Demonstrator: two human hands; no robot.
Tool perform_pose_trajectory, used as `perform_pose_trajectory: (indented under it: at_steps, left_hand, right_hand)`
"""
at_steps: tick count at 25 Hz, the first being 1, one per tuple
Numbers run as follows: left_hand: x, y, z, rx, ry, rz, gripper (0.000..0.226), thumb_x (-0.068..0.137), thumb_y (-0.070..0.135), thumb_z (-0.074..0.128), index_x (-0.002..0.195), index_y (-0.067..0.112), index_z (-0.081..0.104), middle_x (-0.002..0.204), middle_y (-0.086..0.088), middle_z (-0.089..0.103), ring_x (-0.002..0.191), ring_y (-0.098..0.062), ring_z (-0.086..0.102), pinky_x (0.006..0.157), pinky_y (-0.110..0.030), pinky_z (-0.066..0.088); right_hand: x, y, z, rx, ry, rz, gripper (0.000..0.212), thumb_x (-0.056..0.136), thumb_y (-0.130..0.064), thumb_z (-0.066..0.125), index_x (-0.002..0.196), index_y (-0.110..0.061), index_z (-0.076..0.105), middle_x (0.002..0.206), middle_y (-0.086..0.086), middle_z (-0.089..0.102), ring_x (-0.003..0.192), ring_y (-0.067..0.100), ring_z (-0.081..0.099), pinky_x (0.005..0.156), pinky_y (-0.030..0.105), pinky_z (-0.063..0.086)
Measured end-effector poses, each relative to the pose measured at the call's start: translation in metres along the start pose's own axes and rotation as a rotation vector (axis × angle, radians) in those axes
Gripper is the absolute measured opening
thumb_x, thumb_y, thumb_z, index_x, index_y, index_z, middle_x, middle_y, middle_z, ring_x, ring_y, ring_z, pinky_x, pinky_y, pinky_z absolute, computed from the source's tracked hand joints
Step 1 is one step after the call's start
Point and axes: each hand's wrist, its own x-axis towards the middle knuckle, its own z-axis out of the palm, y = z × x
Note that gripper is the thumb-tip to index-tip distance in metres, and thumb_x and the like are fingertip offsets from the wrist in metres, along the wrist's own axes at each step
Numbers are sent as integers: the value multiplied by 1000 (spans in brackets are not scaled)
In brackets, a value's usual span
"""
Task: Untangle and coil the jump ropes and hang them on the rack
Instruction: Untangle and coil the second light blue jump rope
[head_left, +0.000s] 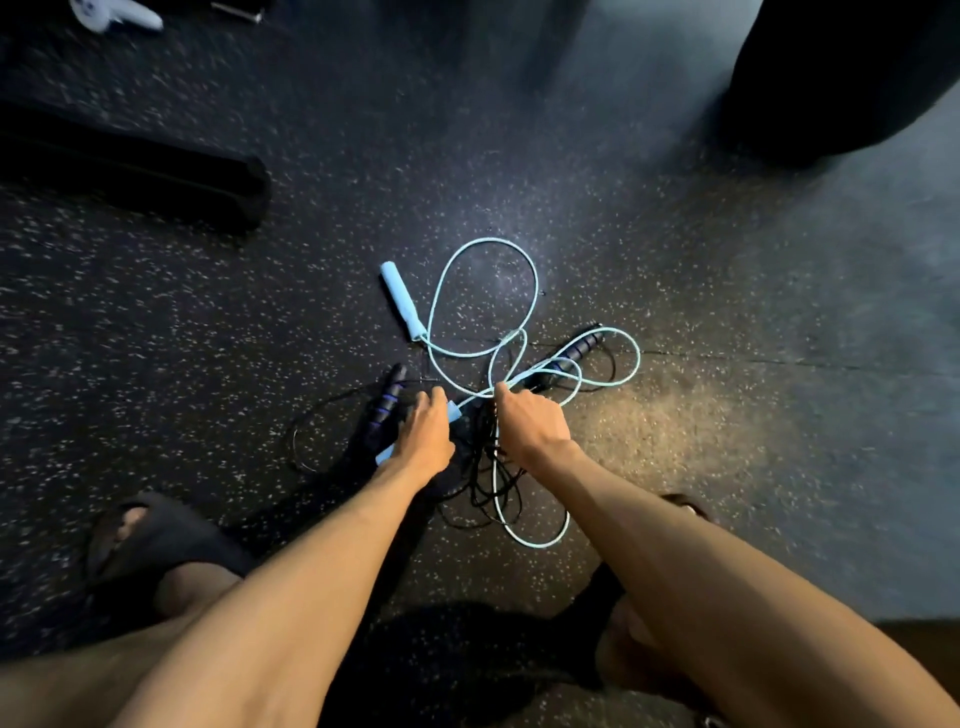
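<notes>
On speckled floor (675, 249), left hand (427, 432) and right hand (531, 422) grip tangled jump ropes (402, 301).

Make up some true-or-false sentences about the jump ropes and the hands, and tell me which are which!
1. The light blue rope and the black rope are tangled together. True.
2. Both light blue handles lie untouched. False: one light blue handle lies free, but the left hand grips the second light blue handle.
3. The right hand pinches the light blue rope. True.
4. The ropes hang on a rack. False: they lie on the speckled floor.
</notes>
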Motion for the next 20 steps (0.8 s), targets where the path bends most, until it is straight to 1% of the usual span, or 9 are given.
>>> perform_pose_trajectory:
  at_steps: [2,4,7,9,11,14,16,19,20]
  left_hand:
    - [-4,7,-22,-28,32,81,32,83,-4,49,113,8,46,123,-15,56,117,-38,52,97,-48,39]
    - [-11,20,-52,-43,81,192,21,86,6,50,107,11,46,117,-12,60,114,-35,52,97,-46,35]
    - [-30,45,-100,-83,150,324,18,90,22,57,96,21,40,105,-3,62,105,-30,55,91,-43,36]
    - [-39,62,-130,-110,184,381,24,91,29,60,90,24,36,92,0,59,92,-29,56,84,-42,39]
    - [-54,82,-161,-130,243,434,27,91,30,60,87,24,35,81,4,53,80,-26,53,76,-41,40]
    - [-81,112,-208,-196,344,516,17,88,16,58,85,16,41,69,5,48,67,-22,47,64,-36,39]
    - [-95,129,-238,-175,411,588,10,85,6,53,88,13,47,72,1,49,67,-25,49,63,-33,38]
    - [-108,146,-277,-116,498,652,3,91,14,54,89,15,52,79,-4,55,74,-28,56,67,-36,43]
    - [-111,149,-290,-118,516,636,8,94,20,55,87,15,54,79,-4,57,74,-27,56,67,-36,42]
  right_hand:
    - [-7,-1,-7,-30,51,-27,51,91,-1,45,140,-6,32,107,15,69,97,38,67,67,41,43]
    - [-14,-1,-20,-15,129,-57,58,93,-5,48,145,-11,24,107,15,68,93,38,68,64,40,40]
    - [-29,2,-51,43,231,-109,45,95,-17,52,137,-18,39,118,15,57,101,40,64,70,43,46]
    - [-39,7,-74,46,329,-136,29,97,-23,50,125,-18,50,118,14,52,109,38,56,81,46,46]
    - [-50,11,-103,115,422,-176,19,100,-24,45,115,-16,54,114,14,55,106,36,53,84,46,43]
    - [-62,10,-150,406,482,-261,9,98,-19,44,99,-9,45,91,21,64,82,42,57,67,45,43]
    - [-71,6,-179,512,508,-267,11,98,-21,40,95,-13,34,78,24,67,70,46,60,61,49,47]
    - [-83,2,-218,554,614,-283,15,101,-29,36,97,-15,34,71,21,66,67,47,59,61,51,49]
    - [-88,1,-232,543,671,-298,16,102,-31,37,98,-16,37,71,20,65,66,46,58,60,49,49]
